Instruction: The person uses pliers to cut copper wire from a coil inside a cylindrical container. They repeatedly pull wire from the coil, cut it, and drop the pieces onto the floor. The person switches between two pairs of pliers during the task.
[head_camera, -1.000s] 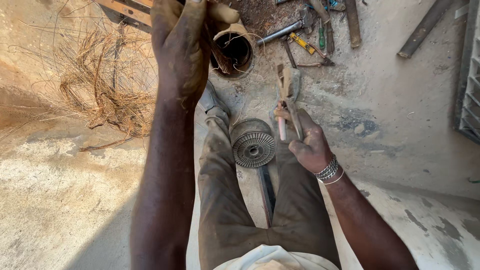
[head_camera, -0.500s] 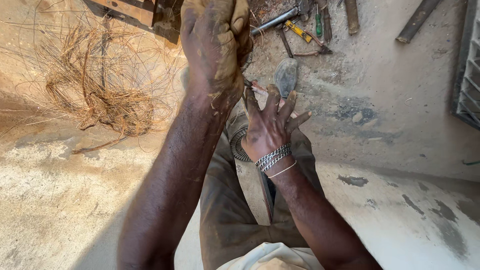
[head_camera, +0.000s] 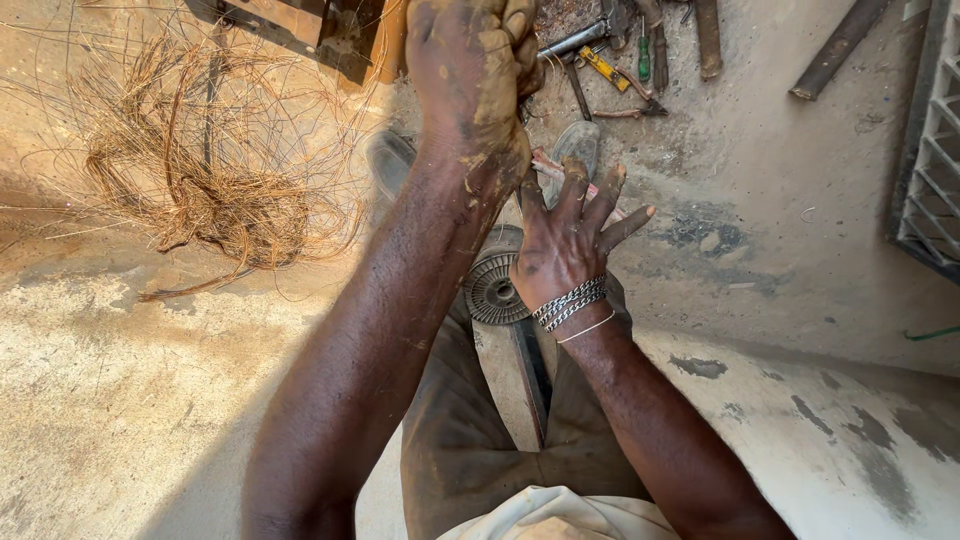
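My clenched, mud-caked left hand hangs above the ribbed round metal rotor; my right hand, fingers spread, could get struck.

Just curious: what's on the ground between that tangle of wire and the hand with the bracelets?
In the head view, the raised left forearm crosses between the wire tangle and the right hand; beneath it, dusty concrete floor.

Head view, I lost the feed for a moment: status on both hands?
Left hand raised, fisted, mud-caked; contents hidden. Right hand fingers spread above the round wound motor core on the lap. Tangled copper wire lies to the left.
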